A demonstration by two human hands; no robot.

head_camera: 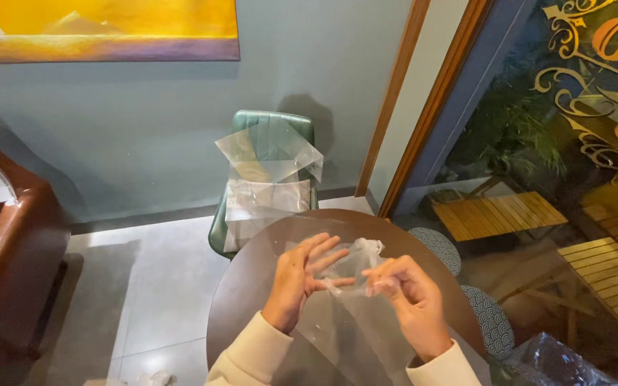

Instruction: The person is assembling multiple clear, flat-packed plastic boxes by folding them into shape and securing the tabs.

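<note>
Pinching a crumpled clear plastic bag (352,266) between thumb and fingertips, my right hand (408,300) has a narrow grip closed on its near edge, while my left hand (302,275) spreads open with its fingers laid against the film's other side. I judge the bag feather-light, limp and slick, likely to slide or cling, so the edge or mouth is the place to take it. It hangs above the round dark worktop (252,286); beyond stands a green chair (270,136) stacked with more clear sheets (266,175)
</note>
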